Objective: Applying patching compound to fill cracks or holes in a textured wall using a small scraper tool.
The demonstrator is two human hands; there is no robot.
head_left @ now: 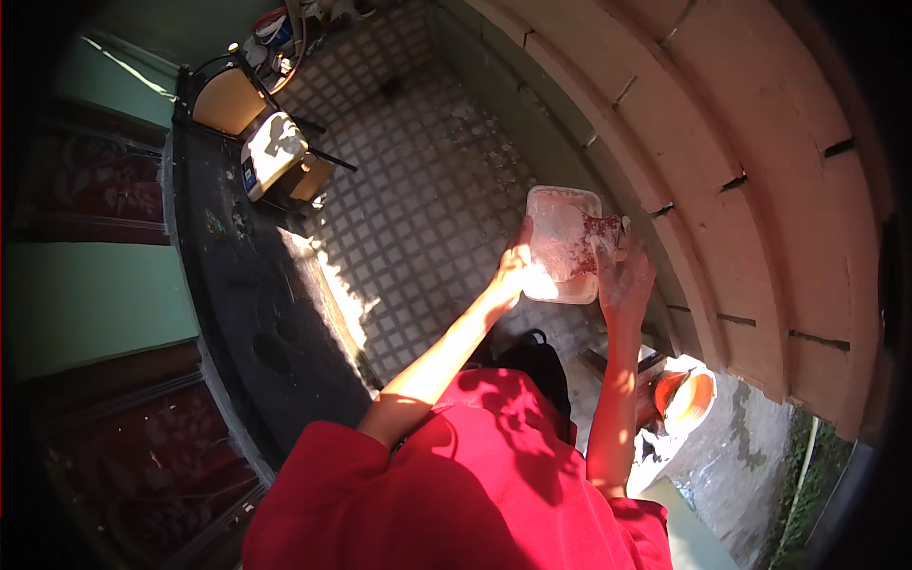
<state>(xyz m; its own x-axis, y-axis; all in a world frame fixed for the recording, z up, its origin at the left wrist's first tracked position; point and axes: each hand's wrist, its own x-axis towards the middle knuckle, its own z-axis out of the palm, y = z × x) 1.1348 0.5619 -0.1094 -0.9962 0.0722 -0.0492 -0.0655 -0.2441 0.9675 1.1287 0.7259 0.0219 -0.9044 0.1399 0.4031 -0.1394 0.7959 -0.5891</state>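
Observation:
A shallow rectangular plastic tub (pixel 562 203) with pale paste smeared inside is held up in front of me, over the tiled floor. My left hand (pixel 513 268) grips its left side, fingers closed round the edge. At the tub's right side, my right hand (pixel 625 281) has its fingers closed on a dark red flat tool (pixel 600 230) that looks like a scraper. The tool reaches in over the rim and touches the paste. Whitish residue coats the right fingers. Part of the tool is hidden behind them.
On the left runs a long black ledge (pixel 252 313). A chair with a tan backrest (pixel 228 101) and a white container (pixel 275 152) stand at the far left. A salmon grooved wall (pixel 684 142) curves close along the right. An orange bucket (pixel 701 397) sits below my right forearm.

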